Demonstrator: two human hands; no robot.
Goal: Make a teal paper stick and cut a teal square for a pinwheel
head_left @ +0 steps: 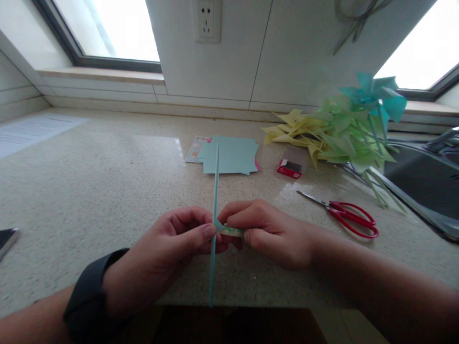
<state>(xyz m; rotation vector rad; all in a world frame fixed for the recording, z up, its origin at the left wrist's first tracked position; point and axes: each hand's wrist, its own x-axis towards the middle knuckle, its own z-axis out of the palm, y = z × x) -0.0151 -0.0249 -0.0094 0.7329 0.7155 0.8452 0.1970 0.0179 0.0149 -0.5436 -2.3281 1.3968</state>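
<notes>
A thin light-blue stick [215,177] stands nearly upright between my hands above the speckled counter [89,181]. My left hand [168,248] pinches it at mid-height with thumb and forefinger; a dark band sits on that wrist. My right hand [267,231] meets it from the right, its fingers closed on a small pale-green folded piece [231,231] that touches the stick. What that piece is exactly, I cannot tell.
Light-blue paper sheets [229,155] lie behind the hands. A small red box [290,166] and red-handled scissors [349,217] are to the right. Yellow, green and blue paper pinwheels [344,129] are piled by the sink [423,181]. A dark object [7,238] sits at the left edge.
</notes>
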